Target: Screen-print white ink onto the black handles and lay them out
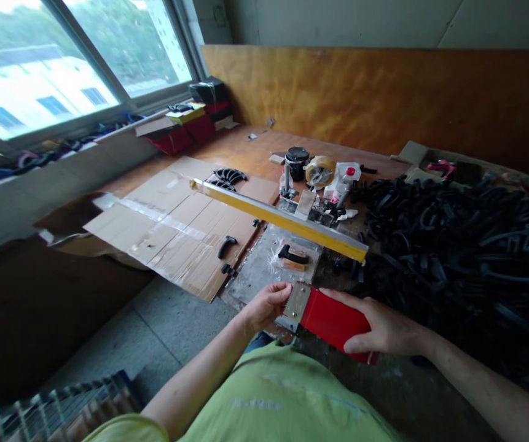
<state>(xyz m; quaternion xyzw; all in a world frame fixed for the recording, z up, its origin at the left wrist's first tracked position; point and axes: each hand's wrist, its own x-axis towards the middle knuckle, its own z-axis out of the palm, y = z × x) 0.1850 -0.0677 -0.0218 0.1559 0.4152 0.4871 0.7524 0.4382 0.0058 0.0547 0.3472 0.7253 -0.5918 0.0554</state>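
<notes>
A flat red tool with a toothed metal plate riveted to one end (331,322) is held up in front of my body. My right hand (384,328) wraps around its red part, thumb on the near face and fingers along the far edge. At the other end, my left hand (271,304) has its fingers pinched together at the teeth of the metal plate. Whether those fingers hold anything else is too small to tell. Just beyond, a black curved handle (293,253) lies on the fixture's metal base plate (264,261). Another black curved piece (227,246) rests on the cardboard.
A long yellow-edged bar (278,218) spans the fixture at an angle. Behind it stand a black jar (297,161) and a tape roll (320,170). A large heap of black parts (458,245) fills the right side. Flattened cardboard (172,227) covers the left of the table.
</notes>
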